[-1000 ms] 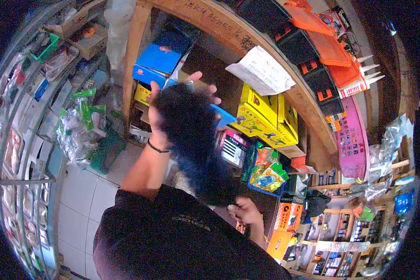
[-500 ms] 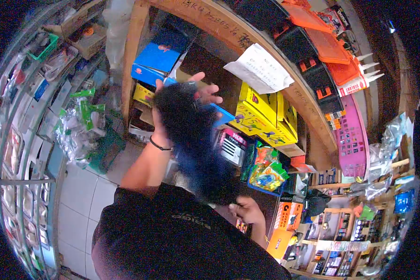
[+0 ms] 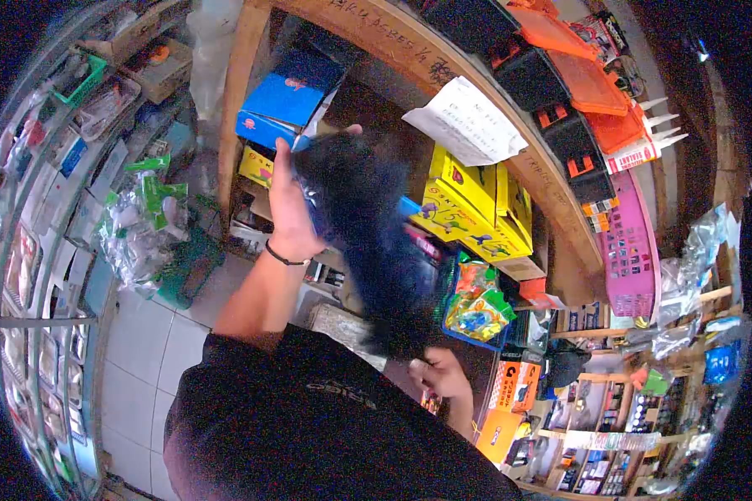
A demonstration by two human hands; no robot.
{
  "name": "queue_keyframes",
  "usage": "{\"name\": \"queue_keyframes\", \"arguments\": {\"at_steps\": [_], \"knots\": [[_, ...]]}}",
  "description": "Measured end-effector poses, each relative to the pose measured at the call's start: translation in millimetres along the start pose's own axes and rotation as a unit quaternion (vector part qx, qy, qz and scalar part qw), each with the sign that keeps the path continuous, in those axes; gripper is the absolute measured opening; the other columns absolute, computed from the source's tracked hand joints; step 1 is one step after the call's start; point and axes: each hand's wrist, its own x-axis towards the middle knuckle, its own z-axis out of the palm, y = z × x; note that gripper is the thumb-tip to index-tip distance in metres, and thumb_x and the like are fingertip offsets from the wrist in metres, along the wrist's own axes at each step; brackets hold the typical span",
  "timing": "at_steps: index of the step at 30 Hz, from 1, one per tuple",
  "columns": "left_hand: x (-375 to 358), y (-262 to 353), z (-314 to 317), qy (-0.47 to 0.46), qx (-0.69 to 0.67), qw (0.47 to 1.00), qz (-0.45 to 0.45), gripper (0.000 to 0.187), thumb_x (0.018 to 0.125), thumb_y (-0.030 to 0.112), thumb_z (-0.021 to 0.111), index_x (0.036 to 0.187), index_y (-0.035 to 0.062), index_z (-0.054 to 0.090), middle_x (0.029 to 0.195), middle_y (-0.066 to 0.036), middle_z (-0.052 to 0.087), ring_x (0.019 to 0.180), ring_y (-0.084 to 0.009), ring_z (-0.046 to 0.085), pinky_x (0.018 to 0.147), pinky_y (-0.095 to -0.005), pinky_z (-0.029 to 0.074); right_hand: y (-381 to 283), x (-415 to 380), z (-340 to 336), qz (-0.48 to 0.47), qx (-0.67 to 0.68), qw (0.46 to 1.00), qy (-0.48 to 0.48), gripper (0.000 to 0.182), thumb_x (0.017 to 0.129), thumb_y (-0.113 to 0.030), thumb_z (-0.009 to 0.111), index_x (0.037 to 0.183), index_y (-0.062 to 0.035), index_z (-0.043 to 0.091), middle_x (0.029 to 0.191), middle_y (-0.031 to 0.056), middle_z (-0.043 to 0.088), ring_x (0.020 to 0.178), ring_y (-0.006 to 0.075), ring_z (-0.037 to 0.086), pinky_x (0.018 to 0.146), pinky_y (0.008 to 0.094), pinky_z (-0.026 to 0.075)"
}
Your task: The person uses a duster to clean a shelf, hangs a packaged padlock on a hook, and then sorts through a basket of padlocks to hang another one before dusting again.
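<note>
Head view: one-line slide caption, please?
Left hand at the upper part of a dark, blurred fluffy item, right hand curled at its lower end, before shelved yellow boxes.

Behind the fingers of the left hand (image 3: 292, 209), a thin dark bracelet (image 3: 285, 259) is circling the wrist. Farther back from them, a black short-sleeved shirt (image 3: 301, 442) is bearing small pale lettering (image 3: 342, 395), blurred.

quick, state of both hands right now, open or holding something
Left hand: open, dark duster before its palm, most fingers hidden.
Right hand: closed, seemingly holding the duster's lower end.
</note>
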Motion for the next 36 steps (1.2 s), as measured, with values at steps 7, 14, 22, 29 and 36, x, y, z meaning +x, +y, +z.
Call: {"name": "queue_keyframes", "arguments": {"at_steps": [7, 14, 22, 29, 36], "knots": [[-6.8, 3.2, 8.8, -0.01, 0.028, 1.0, -0.002, 0.078, 0.075, 0.065, 0.029, 0.124, 0.0053, 0.032, 0.112, -0.021, 0.048, 0.102, -0.0353, 0.047, 0.09, -0.0472, 0.035, 15.9, 5.9, 1.0, 0.022, -0.015, 0.999, -0.018, 0.016, 0.081, -0.018, 0.055, 0.072, -0.0047, 0.056, 0.054, -0.0029, 0.048, 0.049, 0.0053, 0.041, 0.043, 0.0219, 0.033], [-5.9, 12.2, -8.1, -0.065, -0.104, 0.992, -0.04, 0.077, 0.076, 0.064, 0.031, 0.127, 0.0068, 0.026, 0.122, -0.024, 0.037, 0.108, -0.0389, 0.04, 0.086, -0.0569, 0.032, 7.4, 5.0, 1.8, 0.052, -0.001, 0.999, -0.003, 0.022, 0.08, -0.02, 0.057, 0.064, -0.0053, 0.052, 0.054, -0.0027, 0.047, 0.049, 0.0061, 0.041, 0.043, 0.0227, 0.033], [-2.0, 10.3, -10.9, -0.039, 0.018, 0.999, -0.025, 0.078, 0.075, 0.064, 0.034, 0.127, 0.0058, 0.026, 0.124, -0.023, 0.035, 0.111, -0.0395, 0.037, 0.088, -0.0551, 0.032, 10.4, -1.1, 2.9, 0.013, -0.016, 1.0, 0.021, 0.022, 0.079, -0.018, 0.058, 0.062, -0.0061, 0.05, 0.053, -0.0038, 0.045, 0.05, 0.0056, 0.039, 0.043, 0.0246, 0.031], [-0.5, 5.4, -7.2, 0.023, 0.05, 0.998, -0.001, 0.079, 0.074, 0.063, 0.037, 0.127, 0.0057, 0.026, 0.121, -0.023, 0.039, 0.107, -0.0429, 0.039, 0.087, -0.0576, 0.031, 7.7, -5.5, -5.5, -0.012, -0.029, 0.999, 0.024, 0.026, 0.079, -0.018, 0.058, 0.059, -0.0089, 0.045, 0.049, -0.0046, 0.04, 0.043, 0.0048, 0.036, 0.038, 0.024, 0.026], [-17.5, 2.9, 9.0, -0.137, 0.239, 0.958, 0.077, 0.077, 0.076, 0.062, 0.034, 0.126, 0.0034, 0.027, 0.12, -0.023, 0.039, 0.107, -0.0381, 0.042, 0.088, -0.0536, 0.033, 7.6, -3.0, -12.3, -0.045, -0.067, 0.997, -0.006, 0.027, 0.081, -0.017, 0.056, 0.057, -0.0085, 0.045, 0.048, -0.0026, 0.043, 0.043, 0.0053, 0.037, 0.037, 0.0239, 0.028]]}}
